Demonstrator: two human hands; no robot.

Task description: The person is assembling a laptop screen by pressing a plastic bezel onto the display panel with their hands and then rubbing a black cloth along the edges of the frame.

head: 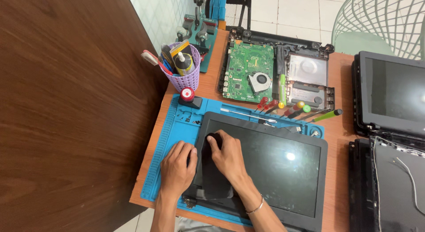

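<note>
Blue mat (175, 139), hands on laptop screen (274, 165)

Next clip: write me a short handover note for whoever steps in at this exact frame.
Left hand: flat on the left edge of the black laptop screen panel, holding nothing.
Right hand: fingertips pressing on the panel's left bezel, beside a dark flat piece lying over the glass.
The panel lies face up on the blue silicone work mat.
Done: green motherboard sits exposed in the opened laptop base behind; coloured-handled screwdrivers lie out.
Left: bezel looks still seated along most of the frame.
</note>
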